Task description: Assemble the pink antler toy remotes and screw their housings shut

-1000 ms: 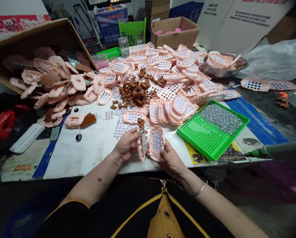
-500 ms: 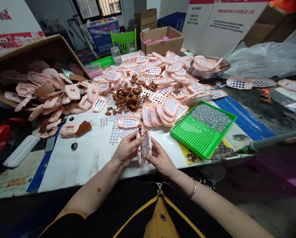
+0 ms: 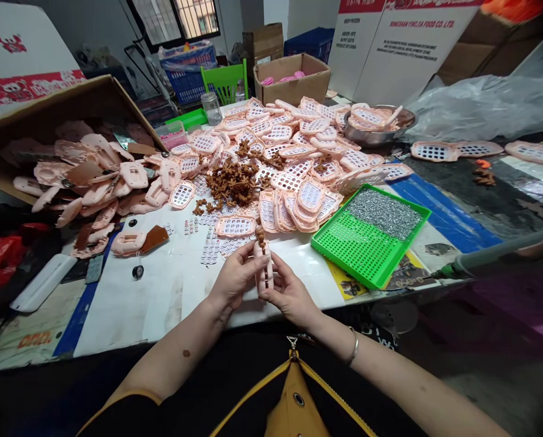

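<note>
Near the table's front edge, my left hand (image 3: 235, 278) and my right hand (image 3: 293, 292) hold one pink plastic casing (image 3: 263, 273) upright between them. Its two halves lie close together with a narrow dark gap. A small brown figure (image 3: 261, 238) sticks out of the casing's top end. My left thumb and fingers pinch the left side, and my right fingers press the right side and the lower end. Just beyond my hands lies a pink keypad shell (image 3: 235, 226). A stack of similar shells (image 3: 311, 195) is at its right.
A green tray (image 3: 353, 249) of small metal parts stands at the right. Behind are a heap of brown pieces (image 3: 230, 182), many pink shells and a metal bowl (image 3: 380, 138). A tilted carton (image 3: 130, 100) of casings is at the left. One casing with a speaker (image 3: 137, 271) lies nearer.
The casing has turned and its halves have come together, hiding the inside that showed before. Both hands have stayed closed round it. The head view has shifted slightly.
</note>
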A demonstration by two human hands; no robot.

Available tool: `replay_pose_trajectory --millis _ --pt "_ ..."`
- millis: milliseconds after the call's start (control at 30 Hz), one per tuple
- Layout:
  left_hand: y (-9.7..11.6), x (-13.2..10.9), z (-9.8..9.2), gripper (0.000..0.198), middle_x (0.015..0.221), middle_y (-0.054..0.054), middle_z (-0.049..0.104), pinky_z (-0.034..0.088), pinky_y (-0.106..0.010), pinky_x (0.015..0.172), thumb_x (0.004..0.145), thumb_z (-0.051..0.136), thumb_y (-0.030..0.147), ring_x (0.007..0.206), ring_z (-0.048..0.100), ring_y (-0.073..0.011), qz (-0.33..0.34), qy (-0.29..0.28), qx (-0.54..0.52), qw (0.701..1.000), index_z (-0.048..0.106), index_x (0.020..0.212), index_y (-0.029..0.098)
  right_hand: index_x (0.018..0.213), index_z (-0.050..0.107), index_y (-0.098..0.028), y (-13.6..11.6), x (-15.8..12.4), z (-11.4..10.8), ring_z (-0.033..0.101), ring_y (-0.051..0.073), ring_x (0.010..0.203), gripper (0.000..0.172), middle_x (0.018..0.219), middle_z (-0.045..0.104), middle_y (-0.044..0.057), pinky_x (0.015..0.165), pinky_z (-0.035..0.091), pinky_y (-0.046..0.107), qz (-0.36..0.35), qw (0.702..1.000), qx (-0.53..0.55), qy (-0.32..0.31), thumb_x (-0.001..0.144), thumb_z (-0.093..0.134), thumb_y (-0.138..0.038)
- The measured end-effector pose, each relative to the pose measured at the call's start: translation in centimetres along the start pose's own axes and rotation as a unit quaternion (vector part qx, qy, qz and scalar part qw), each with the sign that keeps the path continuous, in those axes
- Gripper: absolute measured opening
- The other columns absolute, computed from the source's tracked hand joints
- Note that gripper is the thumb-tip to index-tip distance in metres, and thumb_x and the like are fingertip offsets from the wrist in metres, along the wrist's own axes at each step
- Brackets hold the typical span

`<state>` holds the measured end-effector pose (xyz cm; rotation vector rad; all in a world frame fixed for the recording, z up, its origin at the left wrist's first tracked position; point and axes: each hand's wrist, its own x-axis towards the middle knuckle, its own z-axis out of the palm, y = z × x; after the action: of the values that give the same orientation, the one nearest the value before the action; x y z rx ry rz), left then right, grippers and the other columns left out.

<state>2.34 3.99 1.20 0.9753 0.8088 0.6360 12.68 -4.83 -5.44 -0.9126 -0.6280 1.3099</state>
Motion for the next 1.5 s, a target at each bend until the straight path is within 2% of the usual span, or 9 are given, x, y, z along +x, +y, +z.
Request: replay_pose_trajectory --millis 167,400,600,800,933,1167,1300,1400,1500 --pt "-0.5 0.0 -0.3 0.054 0.098 -0.006 0.07 0.05 -0.027 0.079 0.06 0.088 0.032 0.087 0.065 -0.0187 0.004 -0.008 0.0 1.0 0.07 0.108 0.015 0.141 0.049 -0.032 0.3 -0.1 -0.1 0.068 0.018 0.095 0.088 0.111 0.07 0.004 0.086 0.057 0.033 -0.003 1.0 -0.004 -0.011 0.061 0.088 -0.026" --pt "-0.4 -0.2 -0.2 0.055 0.098 -0.006 0.07 0.049 -0.024 0.079 0.06 0.089 0.033 0.089 0.063 -0.0168 0.016 -0.006 -0.01 1.0 0.07 0.109 0.014 0.14 0.051 -0.034 0.3 -0.2 -0.3 0.065 0.021 0.104 0.086 0.132 0.06 0.005 0.089 0.057 0.035 -0.012 0.999 -0.03 -0.009 0.062 0.088 -0.03" --pt "-0.9 -0.3 -0.2 0.063 0.113 -0.008 0.069 0.048 -0.026 0.088 0.062 0.088 0.032 0.103 0.062 -0.0196 0.036 -0.021 0.01 0.999 0.066 0.119 0.017 0.144 0.045 -0.036 0.6 0.0 -1.0 0.061 0.025 0.117 0.091 0.143 0.052 0.005 0.097 0.053 0.038 -0.014 0.998 -0.058 -0.037 0.063 0.087 -0.039" --pt "-1.0 -0.4 0.0 0.06 0.116 -0.009 0.069 0.047 -0.029 0.093 0.063 0.088 0.034 0.109 0.061 -0.0229 0.048 -0.029 0.017 0.998 0.068 0.116 0.017 0.145 0.044 -0.036 0.7 0.0 -1.4 0.053 0.027 0.13 0.09 0.147 0.05 0.005 0.11 0.042 0.042 -0.043 0.994 -0.095 -0.04 0.066 0.085 -0.044" --pt "-1.2 -0.5 0.0 0.063 0.118 -0.01 0.069 0.048 -0.031 0.094 0.062 0.088 0.036 0.112 0.06 -0.0252 0.036 -0.036 0.017 0.999 0.067 0.118 0.016 0.144 0.046 -0.036 0.6 -0.2 -1.5 0.053 0.028 0.131 0.088 0.148 0.05 0.005 0.11 0.043 0.044 -0.039 0.994 -0.09 -0.045 0.066 0.084 -0.048" --pt "-2.1 -0.7 -0.5 0.052 0.135 -0.008 0.061 0.037 -0.026 0.107 0.078 0.076 0.042 0.134 0.046 -0.0227 0.081 -0.073 -0.012 0.994 0.065 0.125 0.022 0.138 0.052 -0.036 0.3 -0.3 -1.6 0.037 0.027 0.144 0.081 0.151 0.048 0.002 0.12 0.024 0.047 -0.053 0.994 -0.081 -0.046 0.065 0.085 -0.046" --pt "-1.8 -0.4 -0.4 0.058 0.126 -0.007 0.065 0.043 -0.025 0.1 0.069 0.084 0.042 0.124 0.054 -0.0206 0.039 -0.06 -0.054 0.996 0.066 0.121 0.023 0.128 0.062 -0.03 -0.4 -0.3 -1.8 0.048 0.028 0.133 0.07 0.133 0.062 0.005 0.116 0.032 0.046 -0.05 0.992 -0.09 -0.077 0.065 0.083 -0.053" --pt "-1.4 -0.3 -0.4 0.06 0.117 -0.008 0.068 0.049 -0.027 0.089 0.06 0.09 0.039 0.104 0.063 -0.0192 -0.017 -0.067 -0.075 0.995 0.067 0.113 0.021 0.117 0.066 -0.025 -0.8 -0.3 -2.1 0.061 0.024 0.107 0.064 0.109 0.068 0.004 0.1 0.047 0.04 -0.027 0.988 -0.097 -0.115 0.066 0.078 -0.062" --pt "-1.1 -0.3 -0.3 0.061 0.105 -0.007 0.07 0.051 -0.029 0.082 0.053 0.093 0.034 0.089 0.064 -0.0174 -0.037 -0.054 -0.086 0.994 0.066 0.106 0.018 0.114 0.064 -0.02 -0.9 -0.4 -2.4 0.061 0.02 0.088 0.064 0.095 0.067 0.004 0.084 0.052 0.035 -0.004 0.983 -0.129 -0.134 0.073 0.068 -0.069"
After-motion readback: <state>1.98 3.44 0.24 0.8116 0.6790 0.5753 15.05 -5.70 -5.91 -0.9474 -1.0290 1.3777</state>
